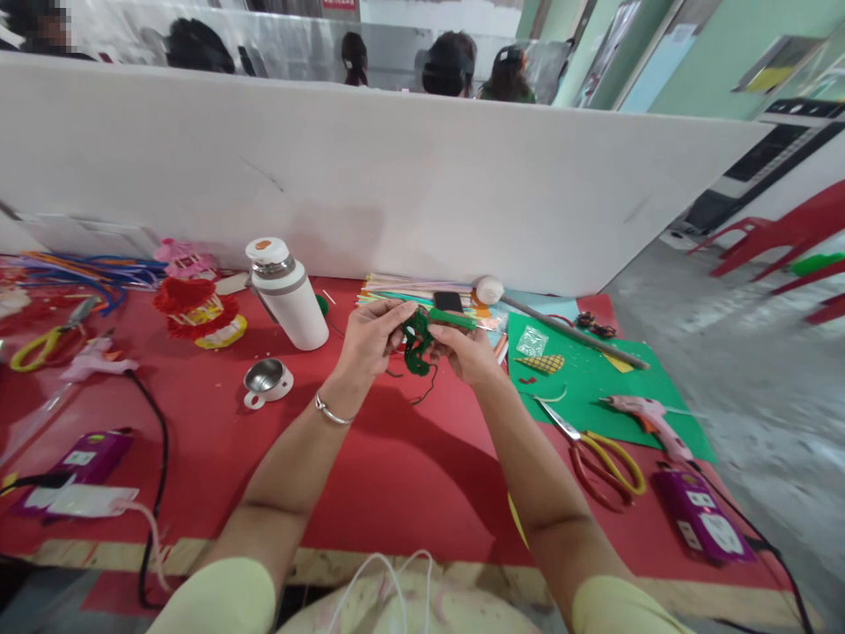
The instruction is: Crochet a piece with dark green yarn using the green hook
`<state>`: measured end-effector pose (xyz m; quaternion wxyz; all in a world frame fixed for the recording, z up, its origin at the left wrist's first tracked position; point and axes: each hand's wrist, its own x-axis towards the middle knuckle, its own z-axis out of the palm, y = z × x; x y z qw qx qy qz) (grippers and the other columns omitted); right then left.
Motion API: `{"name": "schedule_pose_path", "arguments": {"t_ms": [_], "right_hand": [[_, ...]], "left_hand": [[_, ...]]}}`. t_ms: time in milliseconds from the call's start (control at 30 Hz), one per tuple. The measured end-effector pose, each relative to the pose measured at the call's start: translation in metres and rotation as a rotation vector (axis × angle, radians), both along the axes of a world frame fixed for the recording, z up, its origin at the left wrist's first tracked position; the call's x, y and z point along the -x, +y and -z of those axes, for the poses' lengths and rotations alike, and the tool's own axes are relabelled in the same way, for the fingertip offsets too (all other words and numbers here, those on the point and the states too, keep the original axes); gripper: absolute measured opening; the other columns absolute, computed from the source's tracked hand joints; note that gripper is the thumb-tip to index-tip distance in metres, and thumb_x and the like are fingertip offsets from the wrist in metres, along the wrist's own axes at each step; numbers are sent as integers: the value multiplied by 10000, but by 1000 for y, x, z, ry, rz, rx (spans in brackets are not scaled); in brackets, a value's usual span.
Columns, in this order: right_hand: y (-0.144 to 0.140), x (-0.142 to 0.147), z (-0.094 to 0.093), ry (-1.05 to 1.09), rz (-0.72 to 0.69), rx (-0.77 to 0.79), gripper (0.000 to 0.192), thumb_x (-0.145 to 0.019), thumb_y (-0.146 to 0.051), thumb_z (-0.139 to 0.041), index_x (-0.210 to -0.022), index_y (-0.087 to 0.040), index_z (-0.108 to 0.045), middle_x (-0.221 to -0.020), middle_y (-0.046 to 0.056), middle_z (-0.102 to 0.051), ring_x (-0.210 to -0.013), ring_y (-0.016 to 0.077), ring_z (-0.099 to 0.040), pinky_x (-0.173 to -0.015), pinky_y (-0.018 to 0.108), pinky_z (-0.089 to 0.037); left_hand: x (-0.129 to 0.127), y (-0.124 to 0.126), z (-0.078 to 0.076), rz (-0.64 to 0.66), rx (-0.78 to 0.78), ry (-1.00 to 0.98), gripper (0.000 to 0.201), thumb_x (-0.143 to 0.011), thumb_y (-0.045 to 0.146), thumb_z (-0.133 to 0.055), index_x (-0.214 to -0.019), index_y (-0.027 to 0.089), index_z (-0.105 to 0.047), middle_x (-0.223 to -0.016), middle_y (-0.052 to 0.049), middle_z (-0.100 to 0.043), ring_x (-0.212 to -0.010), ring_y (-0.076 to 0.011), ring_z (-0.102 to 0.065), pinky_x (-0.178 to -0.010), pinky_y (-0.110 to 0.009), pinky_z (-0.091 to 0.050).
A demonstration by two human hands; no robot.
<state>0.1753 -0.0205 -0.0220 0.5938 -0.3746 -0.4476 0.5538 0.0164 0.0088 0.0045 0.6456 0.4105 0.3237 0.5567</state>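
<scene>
Here my left hand and right hand are both pinched around a bit of green fuzzy wire, held together above the red desk. A white flask stands just left, a steel cup near it, scissors to my right.

A red table carries a white flask, scissors, green paper.
</scene>
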Motion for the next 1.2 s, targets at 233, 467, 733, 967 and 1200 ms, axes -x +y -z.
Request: {"name": "schedule_pose_path", "arguments": {"t_ms": [233, 467, 733, 967, 1200], "right_hand": [[1, 0, 1, -5, -1, -7, 330, -690, -434, -875, -887, -203, -747, -648, -37, -681, -495, 116, -608, -461, 236, -526], [1, 0, 0, 0, -6, -12, 292, -712, -435, -866, -849, -209, -742, -630, -40, -669, -481, 114, -607, -455, 233, -533], [1, 2, 0, -33, 25, -22, 284, -702, -445, -855, -794, -209, -726, -618, -38, -647, -484, 112, -585, -449, 236, -518], [0, 3, 0, -21, 37, -9, 291, -708, -450, -858, -820, -209, -739, -653, -37, -660, -518, 110, -591, -470, 233, -521], [1, 3, 0, -55, 57, -7, 304, -697, -470, -862, -804, -214, -740, -660, -27, -663, -534, 124, -588, -467, 243, -510]], "left_hand": [[0, -3, -3, 84, 59, -27, 351, -617, 382, -923, -675, 145, -670, -458, 67, -477, -355, -27, -364, -350, -192, -206], [0, -3, -3, 86, 62, -29, 339, -615, 375, -917, -662, 147, -670, -459, 66, -482, -353, -24, -363, -355, -192, -207], [-1, -3, -4, 63, 55, -21, 345, -585, 376, -930, -658, 142, -688, -477, 59, -510, -352, -18, -366, -346, -184, -207], [-2, -4, -1, 52, 39, -36, 328, -603, 363, -927, -670, 132, -704, -501, 50, -526, -357, -16, -381, -344, -176, -211], [-2, -4, -2, 43, 39, -12, 355, -599, 372, -928, -618, 138, -661, -474, 57, -491, -352, -17, -369, -339, -172, -204]]}}
